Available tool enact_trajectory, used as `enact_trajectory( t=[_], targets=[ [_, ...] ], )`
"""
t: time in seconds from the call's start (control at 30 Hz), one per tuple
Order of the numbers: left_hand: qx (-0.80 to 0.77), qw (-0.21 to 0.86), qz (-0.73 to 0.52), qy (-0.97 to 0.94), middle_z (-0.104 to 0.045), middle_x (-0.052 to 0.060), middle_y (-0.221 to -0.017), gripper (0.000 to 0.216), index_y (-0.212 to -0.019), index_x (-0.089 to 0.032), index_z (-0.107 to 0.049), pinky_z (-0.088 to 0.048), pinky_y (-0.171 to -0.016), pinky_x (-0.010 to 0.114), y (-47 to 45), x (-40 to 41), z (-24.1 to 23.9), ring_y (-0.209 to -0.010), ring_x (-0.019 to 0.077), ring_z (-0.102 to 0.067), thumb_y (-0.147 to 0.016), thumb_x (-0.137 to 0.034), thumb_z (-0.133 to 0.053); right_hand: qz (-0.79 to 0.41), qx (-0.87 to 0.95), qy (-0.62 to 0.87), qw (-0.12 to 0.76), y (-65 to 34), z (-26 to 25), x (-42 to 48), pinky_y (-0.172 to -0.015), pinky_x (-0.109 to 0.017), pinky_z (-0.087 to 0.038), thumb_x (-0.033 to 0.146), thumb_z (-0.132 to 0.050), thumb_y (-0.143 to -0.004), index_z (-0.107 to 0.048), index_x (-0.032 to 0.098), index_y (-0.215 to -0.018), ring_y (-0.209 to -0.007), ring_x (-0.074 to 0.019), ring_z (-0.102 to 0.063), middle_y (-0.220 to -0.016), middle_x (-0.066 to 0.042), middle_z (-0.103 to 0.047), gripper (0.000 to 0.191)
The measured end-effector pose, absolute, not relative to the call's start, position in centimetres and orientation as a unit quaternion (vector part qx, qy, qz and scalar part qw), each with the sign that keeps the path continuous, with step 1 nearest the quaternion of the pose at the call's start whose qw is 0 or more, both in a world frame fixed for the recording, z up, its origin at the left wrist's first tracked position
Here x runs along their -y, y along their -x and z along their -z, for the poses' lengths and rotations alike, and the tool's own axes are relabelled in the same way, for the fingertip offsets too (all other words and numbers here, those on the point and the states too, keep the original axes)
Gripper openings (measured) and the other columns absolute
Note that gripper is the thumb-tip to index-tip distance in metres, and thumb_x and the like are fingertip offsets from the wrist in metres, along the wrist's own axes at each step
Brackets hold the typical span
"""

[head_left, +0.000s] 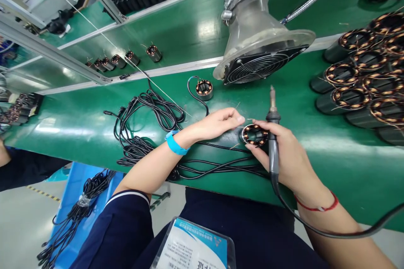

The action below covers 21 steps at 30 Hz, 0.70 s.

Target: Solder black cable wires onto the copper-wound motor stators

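Note:
My right hand (288,157) is closed round a soldering iron (274,151), its tip pointing away from me. The thumb and forefinger of that same hand grip a small motor stator (245,135) with copper windings, its open end facing up. Just left of the stator, my left hand (221,124) is pinched on what looks like one of its thin lead wires (238,105). Beyond my hands a second stator (206,94) stands on the green bench, with a black cable (193,94) running to it.
Coiled black cables (158,107) lie on the bench at left. Stators (334,100) stand grouped at right, and several more (153,53) line the back ledge. A fume extractor hood (255,38) hangs ahead. A blue bin (74,185) with cables is below left, near another person's sleeve (28,168).

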<state>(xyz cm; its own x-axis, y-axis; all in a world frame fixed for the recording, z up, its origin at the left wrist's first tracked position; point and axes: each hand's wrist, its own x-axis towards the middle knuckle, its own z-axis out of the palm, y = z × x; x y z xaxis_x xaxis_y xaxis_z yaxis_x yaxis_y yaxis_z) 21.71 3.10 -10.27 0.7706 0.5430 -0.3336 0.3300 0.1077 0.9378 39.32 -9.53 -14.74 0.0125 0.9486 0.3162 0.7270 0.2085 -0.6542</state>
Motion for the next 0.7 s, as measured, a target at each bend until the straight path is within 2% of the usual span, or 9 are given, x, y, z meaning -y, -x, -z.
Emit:
enact_trajectory(
  t=[0.07, 0.13, 0.23, 0.37, 0.47, 0.53, 0.7],
  targets=[
    [-0.283, 0.65, 0.001, -0.705, -0.053, -0.003, -0.073, 0.021, -0.083, -0.015, -0.057, -0.038, -0.064, 0.023, -21.2, -3.1, 10.1, -0.067, 0.0086, -0.046, -0.088, -0.034, -0.064, -0.145, 0.653, 0.642, 0.373, -39.7, 14.8, 9.6, -0.091, -0.045, -0.054, 0.043, -0.065, -0.086, -0.052, 0.02, -0.128, -0.108, -0.0285, -0.066, -0.123, -0.014, -0.065, 0.05],
    [-0.232, 0.625, 0.062, -0.743, -0.057, -0.002, -0.077, 0.015, -0.086, -0.014, -0.062, -0.039, -0.065, 0.023, -20.9, -3.1, 9.8, -0.069, 0.0089, -0.049, -0.086, -0.029, -0.065, -0.145, 0.63, 0.662, 0.38, -40.0, 14.7, 9.6, -0.094, -0.046, -0.054, 0.044, -0.065, -0.086, -0.051, 0.021, -0.129, -0.111, -0.0288, -0.066, -0.125, -0.013, -0.064, 0.051],
    [-0.214, 0.584, 0.041, -0.782, -0.061, 0.001, -0.088, 0.011, -0.088, -0.013, -0.067, -0.041, -0.075, 0.024, -21.0, -3.0, 9.5, -0.077, 0.0087, -0.053, -0.091, -0.016, -0.056, -0.151, 0.618, 0.669, 0.384, -40.1, 14.6, 9.7, -0.096, -0.047, -0.054, 0.044, -0.066, -0.085, -0.052, 0.022, -0.129, -0.111, -0.0291, -0.065, -0.125, -0.012, -0.064, 0.051],
    [-0.243, 0.595, 0.021, -0.766, -0.062, 0.0, -0.082, 0.014, -0.094, -0.012, -0.066, -0.042, -0.07, 0.023, -21.3, -2.8, 9.3, -0.07, 0.0084, -0.05, -0.091, -0.023, -0.059, -0.155, 0.615, 0.671, 0.384, -39.9, 14.5, 9.6, -0.096, -0.049, -0.054, 0.042, -0.067, -0.084, -0.052, 0.023, -0.128, -0.113, -0.0308, -0.065, -0.125, -0.012, -0.064, 0.05],
    [-0.254, 0.588, -0.005, -0.768, -0.065, 0.002, -0.086, 0.013, -0.088, -0.012, -0.067, -0.043, -0.077, 0.023, -21.4, -2.8, 9.2, -0.077, 0.0087, -0.056, -0.092, -0.018, -0.057, -0.151, 0.618, 0.669, 0.384, -40.0, 14.6, 9.5, -0.094, -0.049, -0.054, 0.042, -0.067, -0.084, -0.053, 0.022, -0.128, -0.111, -0.0312, -0.065, -0.124, -0.013, -0.065, 0.05],
    [-0.253, 0.614, -0.01, -0.747, -0.067, 0.003, -0.087, 0.016, -0.083, -0.012, -0.068, -0.044, -0.08, 0.023, -21.5, -2.8, 9.2, -0.08, 0.0084, -0.058, -0.092, -0.015, -0.055, -0.144, 0.631, 0.661, 0.381, -40.1, 14.7, 9.4, -0.091, -0.049, -0.055, 0.043, -0.068, -0.084, -0.054, 0.022, -0.127, -0.109, -0.0311, -0.066, -0.121, -0.013, -0.066, 0.05],
    [-0.283, 0.744, -0.018, -0.605, -0.063, -0.001, -0.07, 0.024, -0.074, -0.01, -0.066, -0.039, -0.062, 0.02, -22.4, -2.1, 10.1, -0.061, 0.0048, -0.05, -0.092, -0.023, -0.058, -0.119, 0.698, 0.606, 0.362, -40.2, 14.5, 9.3, -0.082, -0.045, -0.055, 0.043, -0.064, -0.087, -0.056, 0.021, -0.126, -0.095, -0.0279, -0.069, -0.113, -0.012, -0.07, 0.045]
  ],
)
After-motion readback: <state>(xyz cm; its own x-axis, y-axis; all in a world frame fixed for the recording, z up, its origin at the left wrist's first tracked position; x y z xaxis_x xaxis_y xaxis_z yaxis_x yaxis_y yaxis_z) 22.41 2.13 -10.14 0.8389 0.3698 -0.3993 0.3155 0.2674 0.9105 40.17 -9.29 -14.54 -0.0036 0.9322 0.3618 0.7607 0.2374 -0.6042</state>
